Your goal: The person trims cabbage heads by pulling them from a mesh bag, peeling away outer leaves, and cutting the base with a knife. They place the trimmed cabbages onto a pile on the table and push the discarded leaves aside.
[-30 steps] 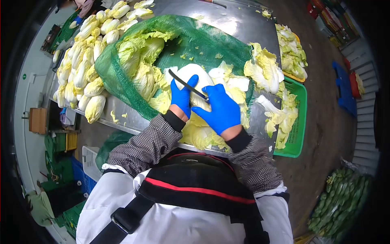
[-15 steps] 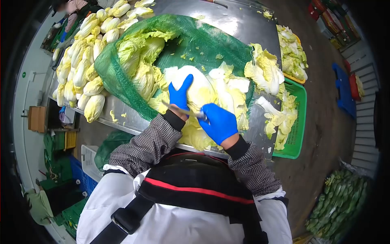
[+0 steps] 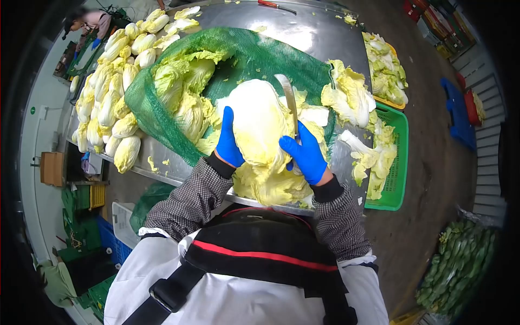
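A large pale Chinese cabbage is between my two blue-gloved hands, above loose yellow leaves near the table's front edge. My left hand is wrapped against its left side, thumb pointing up. My right hand is closed round the handle of a curved knife, whose blade points up and away beside the cabbage's right side. Behind and to the left, a green mesh bag lies open with leafy cabbages in it. Loose leaves lie under the held cabbage.
Trimmed cabbages are heaped on the metal table's left. A red-handled tool lies at the far edge. To the right are a green crate and a yellow crate with leaves. Another person is at the far left.
The cabbage has been raised and turned, its leafy end now toward me. My left hand has moved to its left side. The knife has swung from pointing left to pointing away from me.
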Action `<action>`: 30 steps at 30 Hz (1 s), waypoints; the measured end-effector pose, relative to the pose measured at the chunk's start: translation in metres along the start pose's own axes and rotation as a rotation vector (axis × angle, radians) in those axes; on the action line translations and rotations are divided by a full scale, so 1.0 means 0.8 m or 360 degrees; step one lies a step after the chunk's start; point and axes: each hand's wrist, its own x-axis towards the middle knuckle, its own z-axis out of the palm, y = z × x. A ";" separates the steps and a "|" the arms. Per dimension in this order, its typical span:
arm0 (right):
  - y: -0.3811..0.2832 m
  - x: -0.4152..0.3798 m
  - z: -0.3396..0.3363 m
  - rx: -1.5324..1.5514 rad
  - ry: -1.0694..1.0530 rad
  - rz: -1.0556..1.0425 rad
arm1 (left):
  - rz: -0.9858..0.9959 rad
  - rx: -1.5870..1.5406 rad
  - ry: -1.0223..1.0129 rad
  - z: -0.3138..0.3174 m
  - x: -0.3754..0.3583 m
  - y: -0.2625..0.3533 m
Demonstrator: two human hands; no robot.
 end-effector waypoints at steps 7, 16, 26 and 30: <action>0.020 -0.007 -0.006 -0.0882 0.0180 -0.0548 | -0.0035 0.0433 0.0305 0.006 -0.007 0.000; 0.047 0.012 -0.077 -0.1083 0.0825 -0.0116 | -0.0262 0.0077 -0.0078 -0.035 -0.035 0.006; 0.000 -0.015 -0.014 -0.0469 0.0206 -0.0219 | 0.0229 0.1359 -0.0157 0.017 -0.024 0.015; 0.006 -0.013 -0.017 -0.0548 0.0097 -0.0324 | 0.0309 0.1732 -0.0103 0.019 -0.032 0.008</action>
